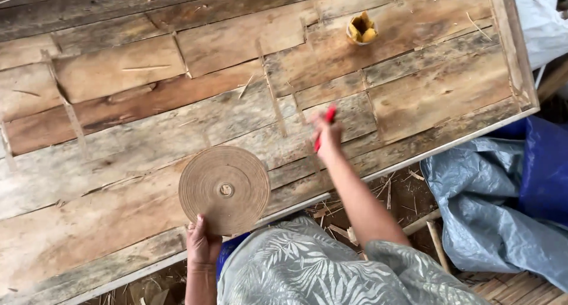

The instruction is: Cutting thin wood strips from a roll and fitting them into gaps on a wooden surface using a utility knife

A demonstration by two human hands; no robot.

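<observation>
Disc (225, 190): round, flat, tan, wound in tight concentric rings around a small pale hub; lies flat on weathered plank table, near front edge; near rim gripped from below, thumb resting on top.
Red tool (325, 127): slim, bright red, pen-like; held upright-tilted in a closed grip above planks, right of disc and apart from it; lower end hidden by fingers.

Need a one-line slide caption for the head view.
Left hand holds coiled disc; right hand grips red tool.
</observation>
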